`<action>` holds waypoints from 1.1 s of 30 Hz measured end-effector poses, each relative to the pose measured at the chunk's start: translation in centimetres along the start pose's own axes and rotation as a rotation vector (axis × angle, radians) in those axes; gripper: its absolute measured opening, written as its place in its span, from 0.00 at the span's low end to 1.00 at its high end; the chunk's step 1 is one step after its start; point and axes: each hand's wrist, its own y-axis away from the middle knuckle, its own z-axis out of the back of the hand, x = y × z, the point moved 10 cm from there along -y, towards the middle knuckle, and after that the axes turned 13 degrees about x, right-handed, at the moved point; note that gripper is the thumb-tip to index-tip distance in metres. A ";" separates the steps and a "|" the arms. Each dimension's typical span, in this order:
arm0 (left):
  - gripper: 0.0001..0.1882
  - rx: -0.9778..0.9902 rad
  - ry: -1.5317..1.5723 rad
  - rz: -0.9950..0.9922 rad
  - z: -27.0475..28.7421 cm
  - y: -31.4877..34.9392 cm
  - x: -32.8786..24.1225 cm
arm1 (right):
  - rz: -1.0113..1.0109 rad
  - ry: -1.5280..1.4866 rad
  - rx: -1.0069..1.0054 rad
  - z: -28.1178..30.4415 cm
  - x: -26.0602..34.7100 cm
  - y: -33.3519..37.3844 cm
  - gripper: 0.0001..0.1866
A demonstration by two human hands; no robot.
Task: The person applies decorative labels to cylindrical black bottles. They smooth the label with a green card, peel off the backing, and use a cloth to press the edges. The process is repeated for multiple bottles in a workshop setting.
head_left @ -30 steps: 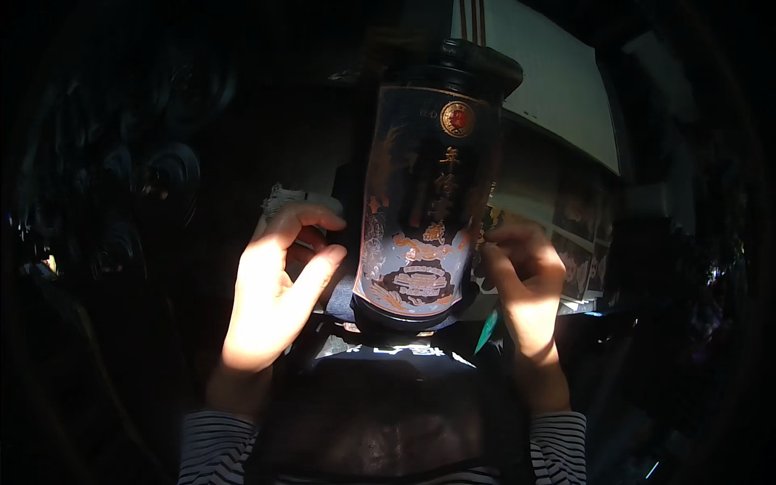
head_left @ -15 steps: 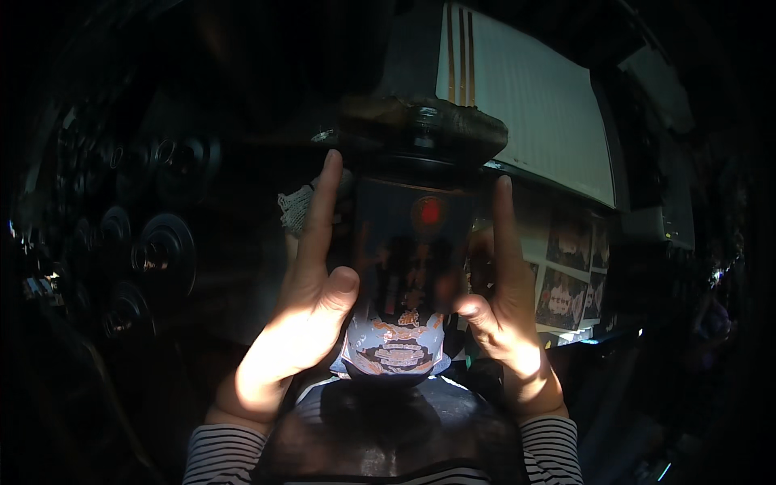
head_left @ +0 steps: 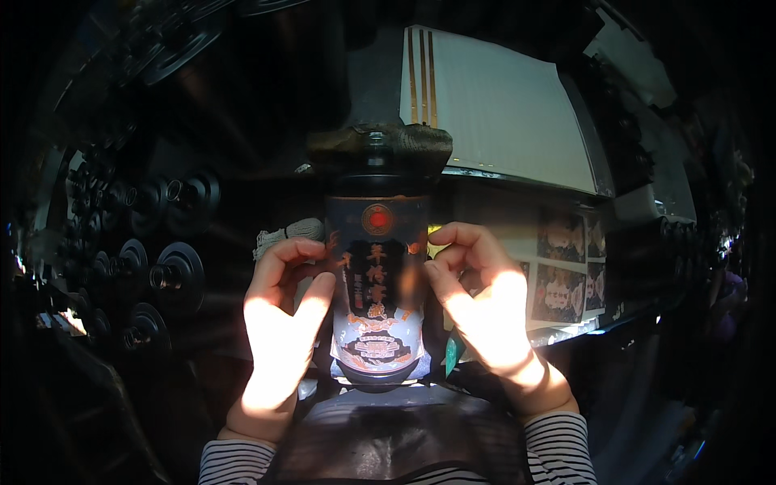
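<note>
A: any tips for handling that dark jar [head_left: 380, 275]? it's right between the hands, base end toward the person

B: I'd keep both sides level and smooth the label [head_left: 376, 319] from its middle outward, evenly, no tugging. left hand [head_left: 281, 323] is half open, fingers curled, thumb apart, nothing seen in its grip; right hand [head_left: 489, 315] about the same. tips are right at the jar's sides, can't tell if they're pressing

A: and what's inside?

B: no idea, too dark to see in. same for those black wide-rimmed containers [head_left: 186, 275] bunched on the left, round necks showing but not the contents
</note>
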 end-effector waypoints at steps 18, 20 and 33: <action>0.07 0.304 -0.249 -0.356 -10.3 6.3 -13.8 | 0.657 0.711 0.359 2.4 13.8 9.7 0.21; 0.23 0.295 -0.234 -0.398 -12.0 7.7 -15.7 | 0.701 0.535 0.658 4.1 14.9 11.5 0.14; 0.13 -0.302 -0.485 -0.166 -7.9 -3.5 -14.0 | 0.048 0.317 -0.637 72.9 7.4 -12.1 0.28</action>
